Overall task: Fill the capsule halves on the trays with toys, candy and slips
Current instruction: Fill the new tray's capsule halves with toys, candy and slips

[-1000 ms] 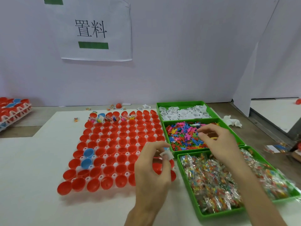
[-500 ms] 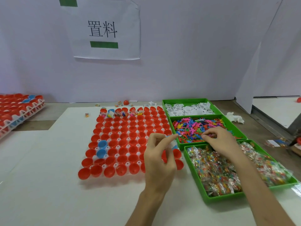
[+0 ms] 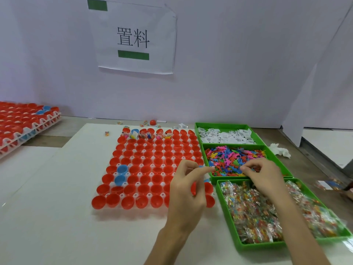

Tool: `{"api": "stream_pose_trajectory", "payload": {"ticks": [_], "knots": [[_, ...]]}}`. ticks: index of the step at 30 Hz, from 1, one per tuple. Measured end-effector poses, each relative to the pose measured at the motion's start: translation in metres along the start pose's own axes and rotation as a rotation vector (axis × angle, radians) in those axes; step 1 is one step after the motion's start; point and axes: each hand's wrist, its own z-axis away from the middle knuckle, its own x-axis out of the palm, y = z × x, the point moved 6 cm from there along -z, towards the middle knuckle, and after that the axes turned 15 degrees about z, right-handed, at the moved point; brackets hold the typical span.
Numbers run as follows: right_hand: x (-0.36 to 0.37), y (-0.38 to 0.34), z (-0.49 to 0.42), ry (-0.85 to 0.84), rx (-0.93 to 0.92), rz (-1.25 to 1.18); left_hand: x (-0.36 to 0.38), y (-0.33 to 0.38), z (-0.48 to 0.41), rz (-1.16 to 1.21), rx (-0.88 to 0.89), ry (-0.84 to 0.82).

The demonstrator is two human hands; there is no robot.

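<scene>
Right hand has drawn back to the toy bin's near edge, pinching toys — left hand, index outstretched, no longer shows its slip; its hold is unclear.

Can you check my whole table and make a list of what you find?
Surface: white table.
Job's things: tray of red halves and two blue halves; far row partly filled; slips, toys and candy in green bins.
Clutter: loose candy and a red half behind the tray; crumpled tissue.
Hands: left hand over the tray, grasp unclear; right hand pinches toys.
Cables: nothing seen.
Surroundings: paper sign on the wall; stacked trays at left.
</scene>
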Motion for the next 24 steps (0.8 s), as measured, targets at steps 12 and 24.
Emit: {"api": "stream_pose_trajectory", "payload": {"ticks": [12,24], "knots": [[-0.018,0.006,0.005,0.243,0.063,-0.436,0.002,-0.005,-0.001,0.076,-0.115,-0.035],[-0.022,-0.062,0.037,-0.219,-0.205,-1.051,-0.007,-0.014,-0.005,0.323,-0.328,0.109]]}}
